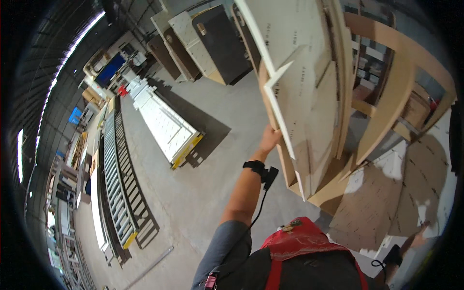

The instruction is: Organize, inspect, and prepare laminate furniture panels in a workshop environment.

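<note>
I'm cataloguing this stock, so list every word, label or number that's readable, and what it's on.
Pale panels by the left hand: rows of short dark print, too small and blurred to quote.
Brown sheets, lower right: scattered faint print, too small to read.
No other text is readable.

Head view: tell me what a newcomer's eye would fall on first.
First come the tall pale boards standing at the upper right, with the person's left hand on their left edge. Then the bright red cloth at the bottom, right of centre, stands out against the grey floor. Left of centre, the long white stack gleams beside a roller conveyor.
</note>
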Demonstrator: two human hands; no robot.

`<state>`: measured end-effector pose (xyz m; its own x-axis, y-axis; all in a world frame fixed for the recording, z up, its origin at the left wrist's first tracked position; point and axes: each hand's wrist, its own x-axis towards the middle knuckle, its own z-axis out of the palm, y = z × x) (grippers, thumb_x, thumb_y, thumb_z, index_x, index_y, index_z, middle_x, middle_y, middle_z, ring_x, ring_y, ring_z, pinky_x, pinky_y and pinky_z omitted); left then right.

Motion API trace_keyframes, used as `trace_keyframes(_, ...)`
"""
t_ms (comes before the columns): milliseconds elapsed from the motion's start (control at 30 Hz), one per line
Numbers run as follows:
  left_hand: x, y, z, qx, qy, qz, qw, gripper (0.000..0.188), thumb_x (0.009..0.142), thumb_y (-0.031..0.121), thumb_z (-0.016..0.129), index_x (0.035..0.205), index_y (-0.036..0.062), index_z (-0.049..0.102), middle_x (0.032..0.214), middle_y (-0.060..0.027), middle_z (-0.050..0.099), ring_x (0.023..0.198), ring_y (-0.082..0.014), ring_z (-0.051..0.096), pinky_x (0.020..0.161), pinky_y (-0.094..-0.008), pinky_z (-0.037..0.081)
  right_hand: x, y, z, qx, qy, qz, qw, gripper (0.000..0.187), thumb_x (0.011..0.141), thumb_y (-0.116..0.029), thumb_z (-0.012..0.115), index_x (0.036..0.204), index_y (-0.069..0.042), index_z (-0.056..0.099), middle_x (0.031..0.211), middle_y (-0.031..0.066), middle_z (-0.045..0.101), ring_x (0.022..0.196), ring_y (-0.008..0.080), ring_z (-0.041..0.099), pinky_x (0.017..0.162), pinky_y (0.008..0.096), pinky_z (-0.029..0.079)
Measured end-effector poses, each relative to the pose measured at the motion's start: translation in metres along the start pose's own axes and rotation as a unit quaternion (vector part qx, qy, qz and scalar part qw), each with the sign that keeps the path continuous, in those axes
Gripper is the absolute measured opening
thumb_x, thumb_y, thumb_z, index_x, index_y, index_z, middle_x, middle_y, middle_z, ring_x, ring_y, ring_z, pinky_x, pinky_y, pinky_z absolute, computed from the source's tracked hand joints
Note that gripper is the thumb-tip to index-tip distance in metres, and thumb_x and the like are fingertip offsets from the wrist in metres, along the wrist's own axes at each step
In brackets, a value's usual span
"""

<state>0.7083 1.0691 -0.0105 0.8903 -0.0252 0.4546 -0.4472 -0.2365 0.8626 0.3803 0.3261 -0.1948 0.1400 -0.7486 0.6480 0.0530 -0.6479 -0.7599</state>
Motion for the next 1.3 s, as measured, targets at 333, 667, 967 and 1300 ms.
trace_keyframes(333, 0.11, -0.036, -0.11, 0.056, -0.006, 0.034, 0.998, 0.025, 0.079, 0.004, 0.059, 0.102, -0.0051, 0.059, 0.093, -0.0114, 0.065, 0.087, -0.0188, 0.061, 0.073, -0.0316, 0.049, -0.072, -0.147, 0.106, 0.131, 0.036, 0.055, 0.989, 0.037, 0.091, -0.02, 0.053, 0.117, 0.006, 0.057, 0.115, 0.0175, 0.06, 0.098, 0.0205, 0.059, 0.086, 0.0309, 0.046)
trace_keyframes(667, 0.208, -0.076, -0.203, 0.168, -0.098, -0.042, 0.98, 0.048, 0.089, 0.025, 0.055, 0.131, 0.0061, 0.041, 0.118, -0.0067, 0.053, 0.107, -0.0191, 0.053, 0.08, -0.0366, 0.05, -0.062, -0.312, 0.174, 0.13, 0.112, 0.101, 0.98, 0.036, 0.085, -0.019, 0.066, 0.106, 0.009, 0.059, 0.101, 0.011, 0.062, 0.088, 0.0181, 0.056, 0.082, 0.0299, 0.044)
trace_keyframes(967, 0.233, -0.011, -0.19, 0.004, 0.007, -0.217, 0.976, 0.04, 0.09, 0.032, 0.053, 0.121, 0.0081, 0.048, 0.109, -0.0033, 0.057, 0.091, -0.0144, 0.056, 0.076, -0.0278, 0.047, -0.056, -0.374, 0.201, 0.126, 0.029, 0.097, 0.987, 0.026, 0.083, -0.018, 0.066, 0.095, 0.005, 0.061, 0.092, 0.0068, 0.062, 0.087, 0.0155, 0.055, 0.081, 0.0285, 0.043)
trace_keyframes(1300, 0.219, -0.001, -0.181, -0.036, 0.026, -0.203, 0.978, 0.031, 0.09, 0.014, 0.05, 0.119, 0.0024, 0.05, 0.112, -0.0055, 0.057, 0.1, -0.013, 0.054, 0.085, -0.0288, 0.045, -0.051, -0.382, 0.188, 0.079, -0.091, 0.15, 0.981, 0.036, 0.082, -0.016, 0.066, 0.11, 0.005, 0.054, 0.108, 0.0116, 0.057, 0.095, 0.0178, 0.054, 0.086, 0.0301, 0.041)
